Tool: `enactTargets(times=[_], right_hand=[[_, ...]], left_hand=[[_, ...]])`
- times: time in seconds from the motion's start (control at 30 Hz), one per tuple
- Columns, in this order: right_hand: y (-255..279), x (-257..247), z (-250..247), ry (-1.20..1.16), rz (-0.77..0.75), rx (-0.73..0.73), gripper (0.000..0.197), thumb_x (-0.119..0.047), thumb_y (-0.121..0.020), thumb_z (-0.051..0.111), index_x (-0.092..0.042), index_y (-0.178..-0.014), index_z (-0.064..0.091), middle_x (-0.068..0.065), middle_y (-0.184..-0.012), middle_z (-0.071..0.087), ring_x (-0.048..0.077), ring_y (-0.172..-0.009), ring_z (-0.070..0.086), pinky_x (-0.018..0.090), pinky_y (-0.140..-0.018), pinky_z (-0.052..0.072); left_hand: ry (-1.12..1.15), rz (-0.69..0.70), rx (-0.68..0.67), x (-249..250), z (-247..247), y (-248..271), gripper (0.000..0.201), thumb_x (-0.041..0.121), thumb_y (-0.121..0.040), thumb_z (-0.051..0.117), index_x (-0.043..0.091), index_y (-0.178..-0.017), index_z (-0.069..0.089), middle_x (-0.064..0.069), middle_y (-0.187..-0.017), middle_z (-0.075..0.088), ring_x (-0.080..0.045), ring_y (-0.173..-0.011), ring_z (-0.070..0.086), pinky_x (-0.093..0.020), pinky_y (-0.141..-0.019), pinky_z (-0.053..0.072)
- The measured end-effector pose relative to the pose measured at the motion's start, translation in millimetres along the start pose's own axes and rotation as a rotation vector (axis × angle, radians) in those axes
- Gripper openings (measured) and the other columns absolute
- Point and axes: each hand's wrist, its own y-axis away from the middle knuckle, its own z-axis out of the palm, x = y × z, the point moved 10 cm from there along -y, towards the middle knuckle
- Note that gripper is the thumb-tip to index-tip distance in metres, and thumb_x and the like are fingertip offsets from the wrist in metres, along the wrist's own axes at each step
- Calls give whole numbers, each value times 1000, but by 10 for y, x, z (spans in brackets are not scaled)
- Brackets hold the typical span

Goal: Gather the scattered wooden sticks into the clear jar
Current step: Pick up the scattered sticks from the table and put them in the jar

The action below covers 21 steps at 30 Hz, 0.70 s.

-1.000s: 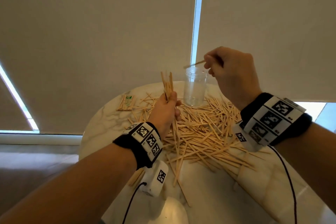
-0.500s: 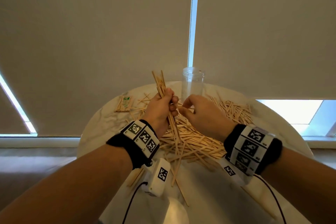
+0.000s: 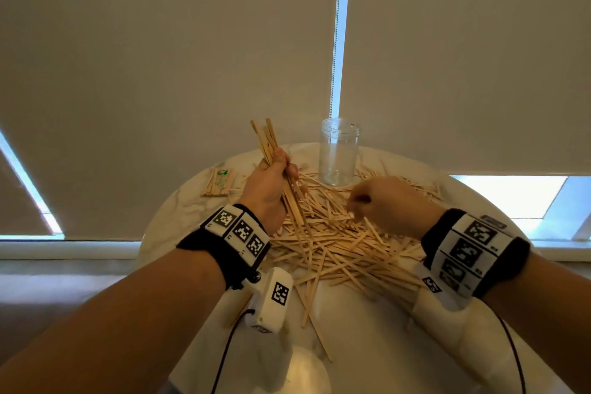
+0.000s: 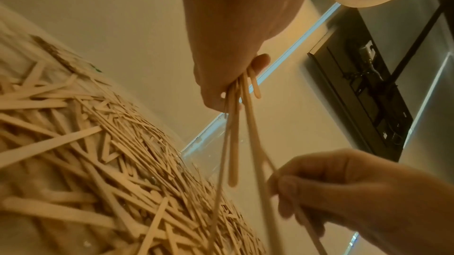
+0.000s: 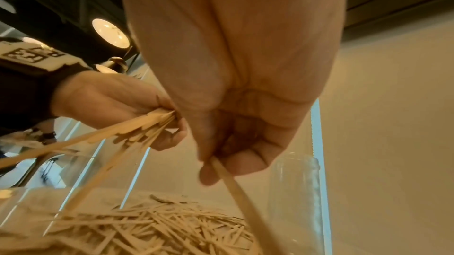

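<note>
A heap of flat wooden sticks (image 3: 332, 243) covers the middle of the round white table (image 3: 367, 345). The clear jar (image 3: 338, 153) stands upright and looks empty at the far edge, just behind the heap. My left hand (image 3: 271, 182) grips a bundle of sticks (image 3: 268, 144) that pokes up and down out of the fist, seen also as the bundle (image 4: 236, 123) in the left wrist view. My right hand (image 3: 380, 198) hovers low over the heap in front of the jar and pinches a single stick (image 5: 236, 191) between thumb and fingers.
A small wrapped packet of sticks (image 3: 219, 182) lies at the table's far left. Roller blinds close the window behind. A few stray sticks (image 3: 315, 326) lie nearer to me. The table edge curves close on both sides.
My right hand came down from above the jar, met the left hand, then moved right over the heap and took one stick. The left hand lifted its bundle a little.
</note>
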Motion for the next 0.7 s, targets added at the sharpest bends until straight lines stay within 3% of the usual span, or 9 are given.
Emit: enactTargets(times=[0.07, 0.13, 0.2, 0.27, 0.37, 0.47, 0.53, 0.6, 0.7], right_hand=[[-51, 38, -178, -223, 26, 130, 11, -24, -99, 60, -18, -101, 70, -5, -87, 70, 6, -73, 65, 16, -62, 46], [-90, -28, -278, -459, 5, 200, 6, -21, -94, 68, -16, -95, 67, 0, -81, 72, 13, -71, 71, 25, -66, 59], [-137, -139, -342, -492, -59, 252, 9, -22, -90, 73, -16, -92, 66, 1, -78, 73, 13, -68, 72, 29, -65, 60], [-185, -245, -358, -420, -111, 273, 7, -26, -91, 72, -20, -91, 69, -3, -78, 74, 7, -69, 71, 27, -67, 56], [-228, -310, -358, -364, -127, 281, 17, -30, -100, 56, -23, -100, 71, -9, -92, 72, 7, -87, 67, 28, -78, 51], [-286, -175, -331, -319, -44, 292, 30, -13, -103, 42, -20, -127, 58, -4, -123, 62, 14, -113, 57, 27, -92, 45], [-332, -173, -118, -284, -46, 105, 44, -3, -100, 40, -22, -137, 53, -4, -134, 59, 14, -122, 55, 30, -100, 45], [-366, -192, 40, -252, -82, -19, 34, -12, -101, 48, -24, -130, 62, -5, -122, 68, 14, -113, 62, 35, -100, 49], [-361, -190, 2, -239, -92, 26, 21, -34, -98, 61, -23, -112, 72, -6, -100, 73, 14, -95, 67, 40, -93, 53]], left_hand=[[-19, -68, -22, -103, 16, 9, 20, 33, -103, 47, 15, -97, 55, -5, -80, 60, -18, -78, 60, -47, -83, 55], [-83, -143, -69, -241, 88, 50, 18, 32, -103, 49, 15, -103, 55, -11, -105, 69, -24, -101, 65, -50, -87, 56], [-109, -203, -158, -341, 250, 140, 23, 32, -104, 46, 12, -107, 56, -15, -110, 71, -27, -108, 67, -53, -89, 55], [-87, -228, -211, -389, 372, 215, 34, 32, -106, 40, 5, -114, 59, -12, -95, 74, -25, -88, 71, -51, -88, 55], [-17, -224, -157, -392, 349, 183, 31, 32, -106, 40, 7, -109, 59, -5, -71, 65, -12, -53, 50, -31, -57, 53], [31, -242, -152, -387, 317, 141, 25, 32, -107, 40, 15, -91, 48, 2, -61, 46, -8, -45, 32, -22, -44, 35], [32, -268, -198, -385, 364, 188, 25, 33, -106, 39, 15, -91, 49, 4, -60, 40, -7, -44, 29, -20, -43, 32], [34, -296, -251, -392, 430, 253, 25, 34, -106, 40, 15, -93, 50, 4, -60, 37, -6, -43, 29, -19, -43, 31], [52, -319, -295, -406, 477, 273, 29, 42, -103, 43, 16, -101, 52, 5, -61, 33, -6, -43, 28, -19, -42, 31]])
